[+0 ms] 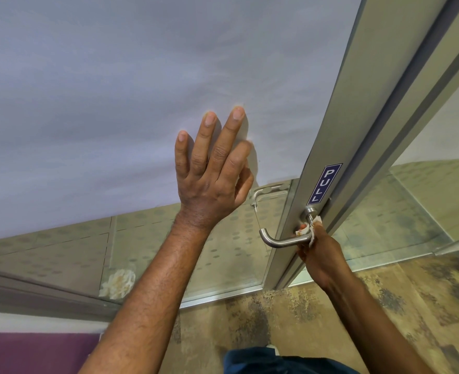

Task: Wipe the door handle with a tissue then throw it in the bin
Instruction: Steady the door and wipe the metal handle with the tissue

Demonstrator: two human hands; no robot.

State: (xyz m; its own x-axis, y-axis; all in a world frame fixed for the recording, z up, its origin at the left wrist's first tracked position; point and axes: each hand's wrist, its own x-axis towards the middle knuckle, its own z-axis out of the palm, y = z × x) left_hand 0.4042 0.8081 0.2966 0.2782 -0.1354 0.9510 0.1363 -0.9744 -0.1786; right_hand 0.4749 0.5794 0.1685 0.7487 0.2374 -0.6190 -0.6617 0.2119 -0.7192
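Note:
A steel lever door handle (pixel 279 241) sticks out from the grey metal door frame (pixel 339 136), just below a blue PULL sticker (pixel 323 184). My right hand (pixel 321 255) is closed around a crumpled white tissue (pixel 312 230) and presses it against the handle near its base. My left hand (pixel 213 168) lies flat with fingers spread on the frosted glass door panel (pixel 101 103), left of the handle. No bin is in view.
A second handle (pixel 263 194) shows through the clear lower glass on the far side. Patterned beige carpet (pixel 317 319) covers the floor below. A purple surface (pixel 34 352) sits at the lower left. A glass partition (pixel 425 206) stands to the right.

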